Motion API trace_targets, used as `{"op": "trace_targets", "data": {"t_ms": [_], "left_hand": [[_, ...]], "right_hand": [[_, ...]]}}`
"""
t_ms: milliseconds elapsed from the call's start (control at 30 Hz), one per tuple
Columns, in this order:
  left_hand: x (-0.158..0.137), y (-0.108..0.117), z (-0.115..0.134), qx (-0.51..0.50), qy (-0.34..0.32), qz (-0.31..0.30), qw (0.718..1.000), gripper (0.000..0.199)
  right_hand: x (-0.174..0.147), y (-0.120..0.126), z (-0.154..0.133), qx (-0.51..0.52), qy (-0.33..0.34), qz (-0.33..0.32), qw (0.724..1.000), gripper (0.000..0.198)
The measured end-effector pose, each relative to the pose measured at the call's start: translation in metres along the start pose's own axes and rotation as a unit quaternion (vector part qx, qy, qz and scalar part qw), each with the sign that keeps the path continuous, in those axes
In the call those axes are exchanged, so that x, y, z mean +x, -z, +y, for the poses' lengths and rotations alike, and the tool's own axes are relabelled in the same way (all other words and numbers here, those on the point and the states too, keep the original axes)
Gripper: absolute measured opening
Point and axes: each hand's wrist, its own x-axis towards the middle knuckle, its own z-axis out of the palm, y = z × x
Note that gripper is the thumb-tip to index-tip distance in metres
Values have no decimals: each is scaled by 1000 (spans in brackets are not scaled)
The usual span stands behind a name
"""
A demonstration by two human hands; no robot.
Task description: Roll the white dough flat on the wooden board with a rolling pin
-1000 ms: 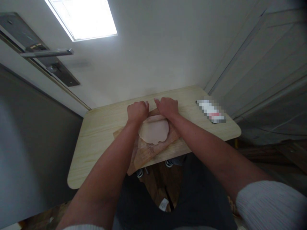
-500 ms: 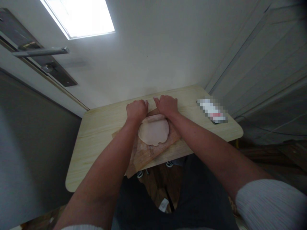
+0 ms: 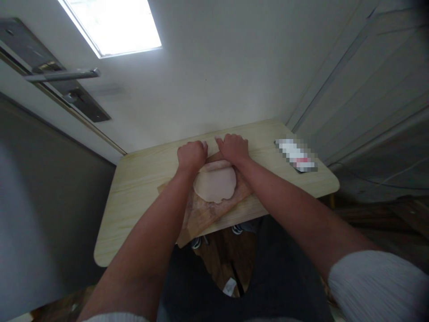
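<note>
A flat, roughly round sheet of dough (image 3: 215,185) lies on a wooden board (image 3: 204,215). Across its far edge rests a rolling pin (image 3: 215,166), pale and dusty-looking. My left hand (image 3: 192,154) is closed around the pin's left end, and my right hand (image 3: 234,146) is closed around its right end. Both thumbs point inward over the far side of the board. The fingers and the pin's ends are mostly hidden beneath the hands. A small notch shows in the dough's near edge.
The board sits slantwise on a light wooden table (image 3: 134,192), its near corner past the front edge. A phone-like object (image 3: 296,155), blurred out, lies at the table's right. Behind stands a white door with a metal handle (image 3: 63,76). My legs are below the table.
Hardly anything differs. The view has shifted slightly; both hands keep their grip on the rolling pin at the dough's far edge.
</note>
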Motion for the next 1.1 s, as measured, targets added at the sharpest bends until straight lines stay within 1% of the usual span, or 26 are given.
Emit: {"op": "trace_targets", "data": {"t_ms": [267,533,733,900,1100], "left_hand": [[-6,0,1,-14,1,-18,1000,63],[-12,-4,-1,-36,-5,-26,999,54],[-18,-5,-3,-39,-21,-17,999,48],[-26,-3,-2,-45,-27,-17,998,48],[-40,3,1,-38,-23,-13,999,46]], "right_hand": [[-7,-3,3,1,1,25,1000,61],[-12,-4,6,11,-16,2,1000,60],[-16,-2,6,14,-28,-13,999,61],[-21,0,7,22,-18,-28,999,60],[-30,1,8,30,-20,-32,999,61]]}}
